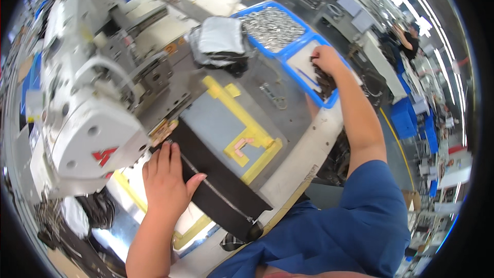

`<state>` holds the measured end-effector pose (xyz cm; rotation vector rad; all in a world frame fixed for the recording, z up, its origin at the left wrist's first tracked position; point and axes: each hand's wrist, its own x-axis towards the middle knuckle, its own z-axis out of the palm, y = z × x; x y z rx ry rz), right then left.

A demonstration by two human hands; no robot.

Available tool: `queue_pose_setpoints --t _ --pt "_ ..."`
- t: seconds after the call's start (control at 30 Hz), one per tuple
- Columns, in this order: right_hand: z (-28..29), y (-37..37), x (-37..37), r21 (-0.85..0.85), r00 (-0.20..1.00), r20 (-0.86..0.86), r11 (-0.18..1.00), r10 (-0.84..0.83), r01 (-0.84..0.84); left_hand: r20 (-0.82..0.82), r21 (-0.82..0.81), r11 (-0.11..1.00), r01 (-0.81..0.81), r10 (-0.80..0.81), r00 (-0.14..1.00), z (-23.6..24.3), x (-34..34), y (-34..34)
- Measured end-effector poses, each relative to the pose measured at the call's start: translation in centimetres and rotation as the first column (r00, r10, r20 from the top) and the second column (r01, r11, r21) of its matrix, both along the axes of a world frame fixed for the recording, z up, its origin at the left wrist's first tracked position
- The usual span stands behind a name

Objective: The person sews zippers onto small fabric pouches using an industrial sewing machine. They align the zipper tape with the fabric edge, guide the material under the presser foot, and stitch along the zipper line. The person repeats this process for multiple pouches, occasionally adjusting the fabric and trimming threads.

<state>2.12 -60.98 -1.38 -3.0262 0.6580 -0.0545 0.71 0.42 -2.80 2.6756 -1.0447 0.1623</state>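
Note:
My left hand (pixel 167 183) lies flat with fingers stretched out on a long black fabric strip (pixel 198 144), close to the sewing machine's head. A silver metal zipper (pixel 218 194) runs along the strip, whose near end reaches the table's front edge. Over at the right, my right hand (pixel 328 61) is above a blue-rimmed tray (pixel 304 88). Its fingers are pinched on a small dark piece (pixel 313 59). More dark brown strips (pixel 324 83) lie heaped in that tray, partly under my forearm.
A large white sewing machine (pixel 92 139) fills the left. Behind the work plate sits a grey-and-black stack of pouches (pixel 221 36). Another blue tray (pixel 272 27) holds many silver metal parts. Yellow tape (pixel 242 116) borders the plate. At far right a person (pixel 410 41) works.

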Motion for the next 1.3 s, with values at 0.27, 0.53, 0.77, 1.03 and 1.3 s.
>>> queue_pose_setpoints --t 0.27,0.53,0.77,1.03,1.3 --pt "5.5 24.3 3.1 0.484 0.936 0.187 0.802 0.297 -0.351 0.098 -0.016 0.996 0.092 -0.09 0.991 -0.1 -0.4 0.4" --pt "2.0 38.9 6.3 0.705 0.698 0.08 0.455 0.712 -0.545 0.101 -0.043 0.985 0.166 -0.161 0.982 0.2 -0.8 0.3" --pt "1.9 38.9 5.7 0.616 0.639 0.174 0.424 0.749 -0.664 0.102 -0.047 0.982 0.184 -0.179 0.979 0.1 -0.8 0.6" --pt "-0.2 38.3 5.4 0.406 0.385 0.352 0.231 0.853 -0.884 0.078 -0.048 0.979 0.198 -0.194 0.978 0.1 -0.7 0.8" --pt "0.2 38.7 5.1 0.469 0.436 0.286 0.272 0.853 -0.84 0.077 -0.035 0.98 0.195 -0.192 0.978 0.3 -0.6 0.8"
